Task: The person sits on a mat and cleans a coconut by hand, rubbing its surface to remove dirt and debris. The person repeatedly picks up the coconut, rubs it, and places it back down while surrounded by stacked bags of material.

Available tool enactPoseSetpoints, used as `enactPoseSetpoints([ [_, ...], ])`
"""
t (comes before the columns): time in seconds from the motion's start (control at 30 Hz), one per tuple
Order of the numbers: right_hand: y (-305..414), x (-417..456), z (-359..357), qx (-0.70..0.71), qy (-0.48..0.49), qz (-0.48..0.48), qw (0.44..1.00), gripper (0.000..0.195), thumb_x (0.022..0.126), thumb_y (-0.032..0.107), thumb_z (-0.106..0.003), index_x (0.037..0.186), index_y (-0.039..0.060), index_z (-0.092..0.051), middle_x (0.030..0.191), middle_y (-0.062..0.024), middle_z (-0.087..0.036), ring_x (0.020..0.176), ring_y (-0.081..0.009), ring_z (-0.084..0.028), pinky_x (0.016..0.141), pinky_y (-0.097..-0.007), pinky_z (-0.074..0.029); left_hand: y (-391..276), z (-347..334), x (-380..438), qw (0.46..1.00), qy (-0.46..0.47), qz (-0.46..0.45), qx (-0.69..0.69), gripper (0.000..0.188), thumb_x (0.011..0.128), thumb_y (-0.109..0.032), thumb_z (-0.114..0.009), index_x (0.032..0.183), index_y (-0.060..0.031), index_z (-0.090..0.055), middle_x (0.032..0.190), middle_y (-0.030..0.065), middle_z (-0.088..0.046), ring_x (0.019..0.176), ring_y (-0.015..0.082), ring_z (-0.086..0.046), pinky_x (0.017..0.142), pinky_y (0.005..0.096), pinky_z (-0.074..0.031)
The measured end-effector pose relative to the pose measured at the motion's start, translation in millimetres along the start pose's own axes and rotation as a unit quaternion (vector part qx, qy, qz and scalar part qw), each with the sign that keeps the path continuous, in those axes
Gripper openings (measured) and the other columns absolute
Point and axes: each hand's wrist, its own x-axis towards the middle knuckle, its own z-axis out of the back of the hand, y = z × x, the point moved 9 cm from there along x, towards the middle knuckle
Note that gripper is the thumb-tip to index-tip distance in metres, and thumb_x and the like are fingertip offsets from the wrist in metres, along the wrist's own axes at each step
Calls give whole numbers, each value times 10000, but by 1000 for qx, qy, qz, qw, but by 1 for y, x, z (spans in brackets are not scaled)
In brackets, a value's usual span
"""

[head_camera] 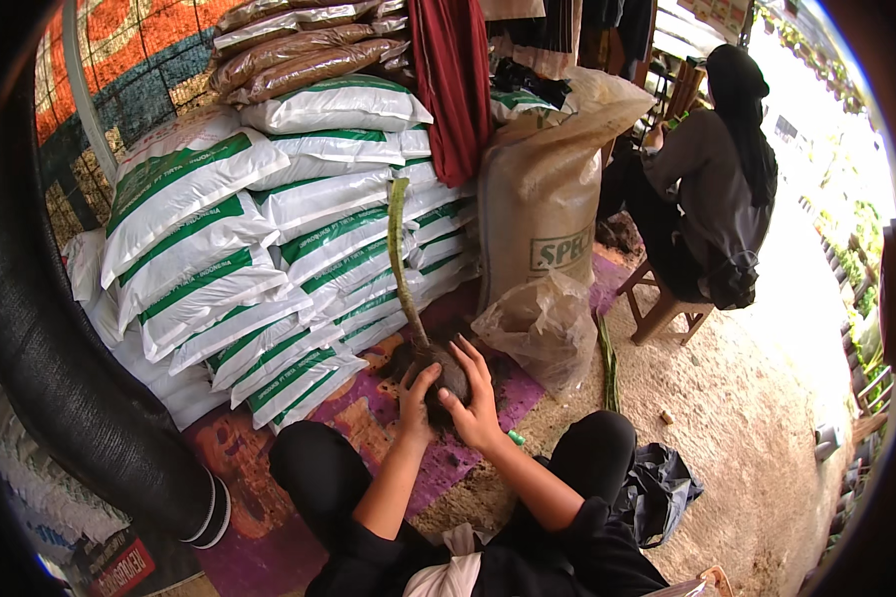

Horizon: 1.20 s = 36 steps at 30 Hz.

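My left hand (417,399) and my right hand (475,403) cup a dark ball of soil (448,373) from its two sides. Out of the ball rises one long, narrow green plant stem or leaf (399,257), leaning slightly left, with a paler, browner base. The underside of the ball is hidden behind my fingers. Below and around it, dark loose soil (396,360) lies on a purple and orange mat (366,403), between my bent knees.
Stacked white-and-green plastic sacks (336,239) rise ahead, with brown bags (313,67) on top. A tall woven sack (537,194) stands beside crumpled clear plastic (545,328). A person (724,164) sits on a stool (661,306). A black plastic bag (655,492) lies right.
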Motion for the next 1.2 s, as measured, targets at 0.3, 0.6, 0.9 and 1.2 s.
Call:
enactPoseSetpoints([
  [0.3, -1, 6, 25, 86, -103, -35, 990, 649, 692, 130, -736, 1260, -9, -455, 1160, -137, -527, 1085, -224, -519, 951, -341, -393, -8, -19, -8, 995, 37, -71, 54, 561, 958, -424, -361, 1383, -58, -346, 1352, 114, -397, 1230, 205, -404, 1046, 342, -299],
  [0.6, 18, -2, 23, 31, -76, 19, 996, 775, 608, 271, -784, 1264, 18, -457, 1290, -186, -446, 1174, -315, -454, 1008, -427, -317, 14, -38, -2, 978, 154, 42, -131, 645, 914, -546, -297, 1343, -72, -389, 1345, 118, -430, 1228, 245, -419, 1034, 394, -340],
  [0.9, 43, -1, 20, -190, 7, 100, 977, 712, 749, 441, -624, 1316, 54, -436, 1393, -219, -330, 1306, -390, -282, 1064, -557, -124, 25, -19, -4, 983, 97, 86, -127, 525, 935, -459, -349, 1258, -72, -494, 1217, 111, -548, 1103, 236, -539, 989, 378, -396],
  [1.2, -11, 23, 69, 21, -77, -41, 996, 519, 939, 366, -365, 1354, 55, -382, 1422, -197, -305, 1330, -359, -260, 1099, -425, -155, 54, 11, -5, 972, 30, 206, -105, 493, 909, -461, -445, 1141, -46, -577, 1036, 107, -638, 951, 231, -621, 861, 364, -502],
])
